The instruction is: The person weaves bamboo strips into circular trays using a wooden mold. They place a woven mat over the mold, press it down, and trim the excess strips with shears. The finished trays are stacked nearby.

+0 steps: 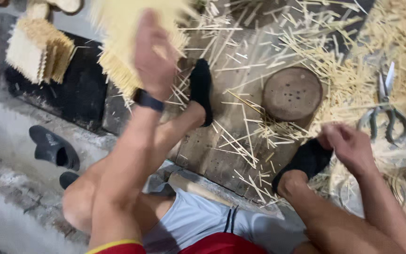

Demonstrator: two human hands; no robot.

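The left hand [152,54] grasps a pale bundle of bamboo sticks [128,33] raised above the wooden floor [212,150], while the right hand [348,143] pinches loose sticks [334,84] beside the round wooden block [292,93], scissors [385,110] lying near the littered right edge.

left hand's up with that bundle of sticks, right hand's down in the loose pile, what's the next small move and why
Probably the right hand should gather a few loose sticks from the pile beside the round wooden block. The left hand already holds the bundle of sticks raised and blurred, while the right rests low among scattered pieces; whether it grips any is unclear.
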